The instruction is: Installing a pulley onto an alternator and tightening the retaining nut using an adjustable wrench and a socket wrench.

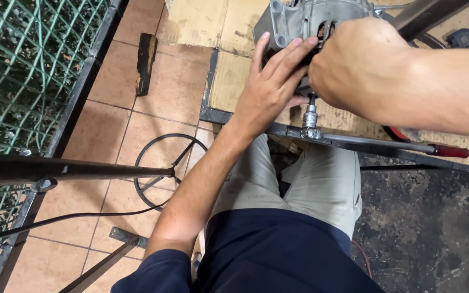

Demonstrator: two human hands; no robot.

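At the bench edge: a grey cast-metal motor housing (299, 21) sits on the far cardboard-covered bench (229, 81).
Left hand (270, 89): fingers spread wide, flat against the housing's near-left side.
Right hand (356, 68): curled over the housing; what it grips, I cannot tell.
Ratchet wrench (375, 144): just below the hands, its red handle pointing right.
Advice: brace the housing firmly and keep the socket square.

Left hand (270, 89) flat, right hand (354, 68) clenched
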